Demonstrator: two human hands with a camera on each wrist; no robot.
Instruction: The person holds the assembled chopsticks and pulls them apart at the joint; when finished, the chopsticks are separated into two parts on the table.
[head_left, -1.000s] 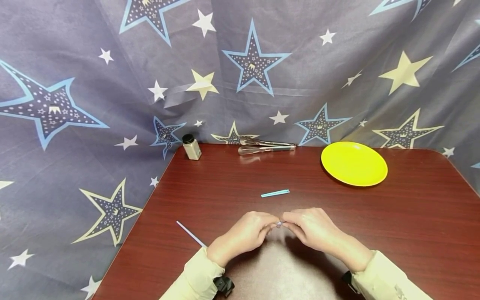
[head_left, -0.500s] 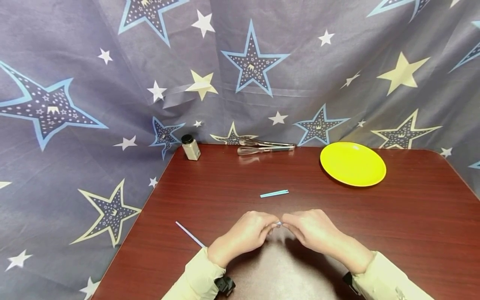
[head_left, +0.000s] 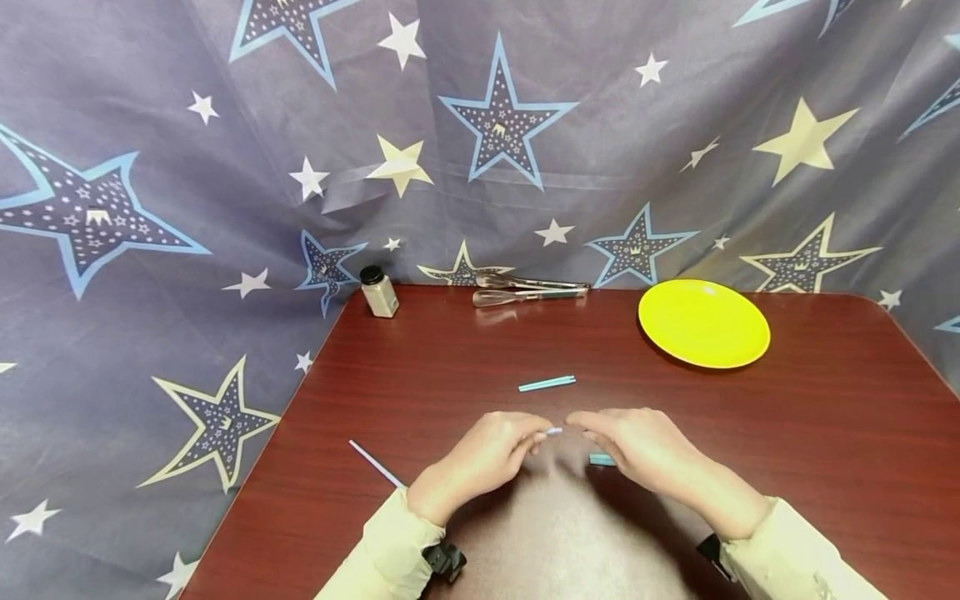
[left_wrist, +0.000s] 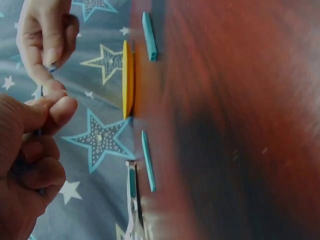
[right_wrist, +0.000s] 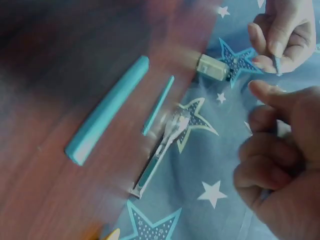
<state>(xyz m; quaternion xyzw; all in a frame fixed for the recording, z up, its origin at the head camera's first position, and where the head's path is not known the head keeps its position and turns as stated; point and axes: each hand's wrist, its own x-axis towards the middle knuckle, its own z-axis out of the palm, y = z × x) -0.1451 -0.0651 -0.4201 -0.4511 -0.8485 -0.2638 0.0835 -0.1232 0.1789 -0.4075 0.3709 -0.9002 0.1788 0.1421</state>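
My left hand (head_left: 487, 454) pinches a thin lavender stick (head_left: 555, 431), whose tip pokes out past the thumb and forefinger. Facing it across a small gap is my right hand (head_left: 648, 450), thumb and fingers bent together. In the left wrist view, a small dark-blue end of a thin stick (left_wrist: 52, 68) shows at the right hand's fingertips; the rest is hidden in the fingers. Both hands are above the table. Beneath the right hand lies a slim teal bar (head_left: 602, 459), seen at full length in the right wrist view.
Another slim teal bar (head_left: 547, 383) lies mid-table. A lavender stick (head_left: 375, 462) runs toward the left sleeve. Along the back stand or lie a black-capped jar (head_left: 380, 293), metal tongs (head_left: 528, 293) and a yellow plate (head_left: 703, 325), before a star-patterned cloth (head_left: 480, 217).
Fingertips that met at a small light piece have drawn apart, the right hand shifting slightly right. The lavender tip in the left hand and the teal bar under the right hand now show.
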